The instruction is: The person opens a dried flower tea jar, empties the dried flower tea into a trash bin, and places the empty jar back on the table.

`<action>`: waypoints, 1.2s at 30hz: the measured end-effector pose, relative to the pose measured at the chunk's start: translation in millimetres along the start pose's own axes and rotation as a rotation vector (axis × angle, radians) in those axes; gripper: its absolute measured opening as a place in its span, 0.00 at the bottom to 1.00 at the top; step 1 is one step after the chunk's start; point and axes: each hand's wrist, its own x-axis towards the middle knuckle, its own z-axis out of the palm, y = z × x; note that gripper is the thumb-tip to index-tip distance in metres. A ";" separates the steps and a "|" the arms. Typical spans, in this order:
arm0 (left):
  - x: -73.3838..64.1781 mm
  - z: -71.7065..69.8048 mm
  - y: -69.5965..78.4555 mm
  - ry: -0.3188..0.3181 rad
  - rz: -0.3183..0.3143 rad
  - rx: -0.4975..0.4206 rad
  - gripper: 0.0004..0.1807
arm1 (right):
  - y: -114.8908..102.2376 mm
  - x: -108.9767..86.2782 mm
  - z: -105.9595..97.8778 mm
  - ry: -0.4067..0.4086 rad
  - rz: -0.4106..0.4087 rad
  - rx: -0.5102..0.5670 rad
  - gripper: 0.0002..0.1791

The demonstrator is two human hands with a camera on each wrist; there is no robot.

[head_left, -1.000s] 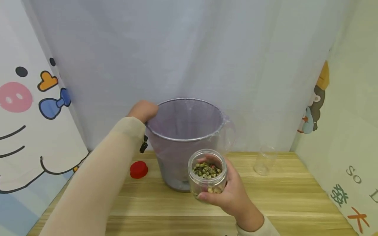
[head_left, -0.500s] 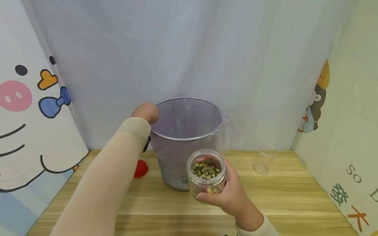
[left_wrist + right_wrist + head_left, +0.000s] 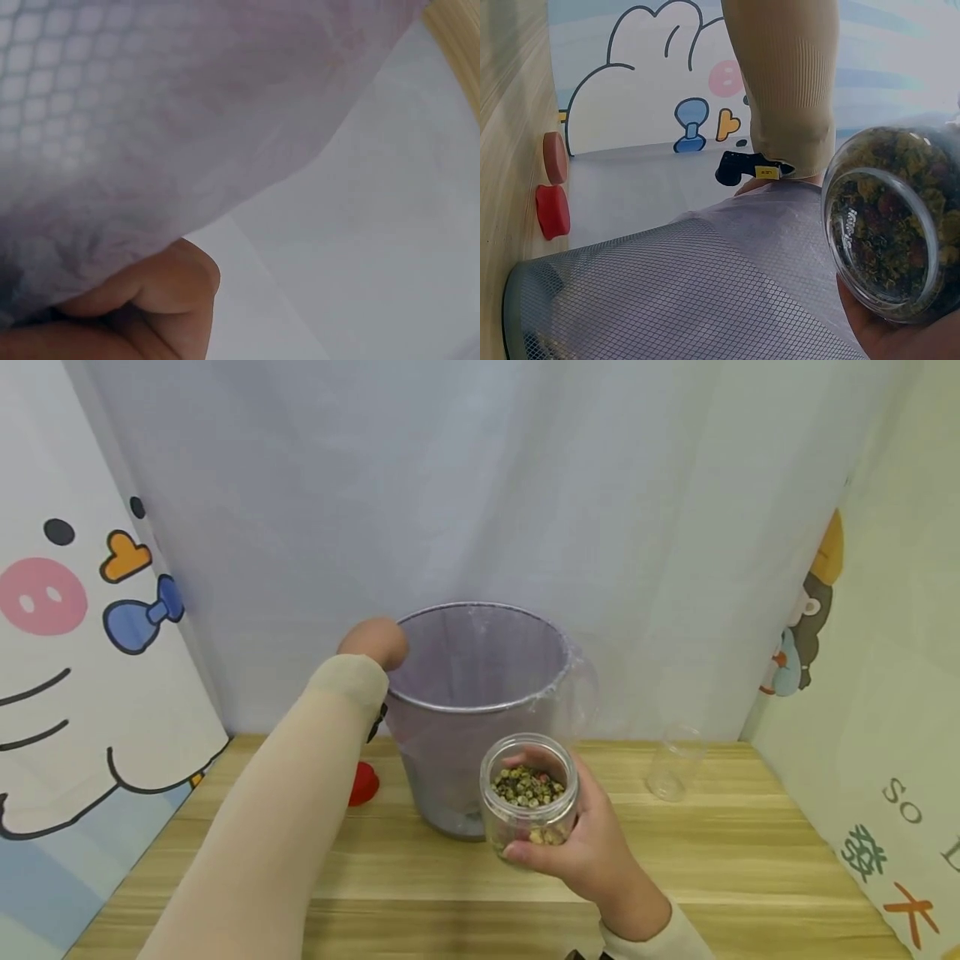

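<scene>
A mesh wastebasket [image 3: 450, 752] lined with a thin purplish plastic bag [image 3: 225, 127] stands on the table. My left hand [image 3: 378, 643] grips its left rim; in the left wrist view the curled fingers [image 3: 161, 289] meet the bag's edge. Part of that hand is hidden by the sleeve and the bag. Low in front of the basket, my right hand [image 3: 592, 852] holds a clear, lidless jar [image 3: 528, 802], thumb on its near side. Small dried flower buds [image 3: 528, 787] fill its lower part. The right wrist view shows the jar's round base [image 3: 885, 232].
A red lid [image 3: 364, 783] lies left of the basket, partly behind the left sleeve; in the right wrist view a duller red disc [image 3: 554, 157] sits beside it. A clear cup [image 3: 675, 764] stands at the back right. A white curtain [image 3: 637, 527] closes the back.
My left hand has shifted slightly right along the basket rim, and its sleeve now covers more of the red lid. The jar stays nearly in place in my right hand.
</scene>
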 end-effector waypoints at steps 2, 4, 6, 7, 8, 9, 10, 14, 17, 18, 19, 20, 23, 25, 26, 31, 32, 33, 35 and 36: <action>0.8 0.4 -1.4 -0.001 -0.011 -0.008 0.23 | 0.3 0.3 0.2 0.001 0.009 -0.002 0.46; 0.3 0.7 -1.8 0.002 -0.016 -0.009 0.23 | 0.4 0.4 -0.1 0.004 0.016 -0.007 0.47; -1.6 0.6 -0.8 0.002 -0.016 -0.007 0.23 | 0.2 0.0 -1.0 0.012 0.032 -0.016 0.47; -2.5 0.7 -0.3 -0.002 -0.017 -0.010 0.23 | 0.5 -0.2 -1.8 0.014 0.036 -0.020 0.47; -3.0 0.8 0.0 -0.003 -0.016 -0.011 0.23 | 0.6 -0.2 -2.6 0.018 0.044 -0.026 0.47; -3.5 0.8 0.1 -0.004 -0.014 -0.010 0.23 | 1.3 -0.2 -3.5 0.019 0.046 -0.029 0.47; -3.9 0.6 0.0 -0.006 -0.012 -0.009 0.23 | 2.0 -0.1 -4.6 0.018 0.049 -0.034 0.47; -4.4 0.2 -1.3 -0.006 -0.012 -0.003 0.22 | 3.7 1.0 -8.2 0.022 0.065 -0.051 0.47; -4.0 0.1 -2.1 -0.013 -0.022 -0.007 0.23 | 3.9 1.5 -10.2 0.038 0.065 -0.066 0.49; -3.7 0.1 -2.2 -0.014 -0.027 -0.010 0.23 | 3.7 1.9 -10.7 0.045 0.063 -0.066 0.49; -3.4 0.0 -2.0 -0.017 -0.028 -0.014 0.23 | 3.5 2.2 -11.0 0.051 0.065 -0.055 0.49; -2.9 -0.1 -2.0 -0.019 -0.031 -0.017 0.23 | 3.2 2.6 -11.1 0.059 0.067 -0.049 0.48; -2.2 -0.3 -0.8 -0.021 -0.033 -0.026 0.24 | 1.7 3.7 -11.3 0.073 0.074 -0.007 0.47; -2.8 -0.3 0.4 -0.022 -0.030 -0.029 0.24 | 0.0 4.5 -12.2 0.079 0.078 0.001 0.47; -3.2 -0.2 1.0 -0.023 -0.032 -0.031 0.24 | -1.0 5.1 -13.0 0.080 0.076 -0.002 0.48; -5.9 0.0 2.4 -0.019 -0.042 -0.041 0.24 | -8.5 10.0 -22.5 0.074 0.082 -0.050 0.49; -6.2 -0.1 2.4 -0.020 -0.045 -0.045 0.24 | -10.2 11.6 -25.1 0.069 0.085 -0.050 0.49; -6.4 -0.2 2.4 -0.019 -0.045 -0.046 0.24 | -12.0 13.2 -27.8 0.066 0.090 -0.047 0.47; -6.5 -0.5 2.4 -0.019 -0.043 -0.047 0.24 | -15.5 17.0 -33.0 0.060 0.100 -0.016 0.44; -6.1 -0.7 2.2 -0.019 -0.041 -0.049 0.24 | -17.0 19.2 -35.3 0.059 0.103 0.011 0.42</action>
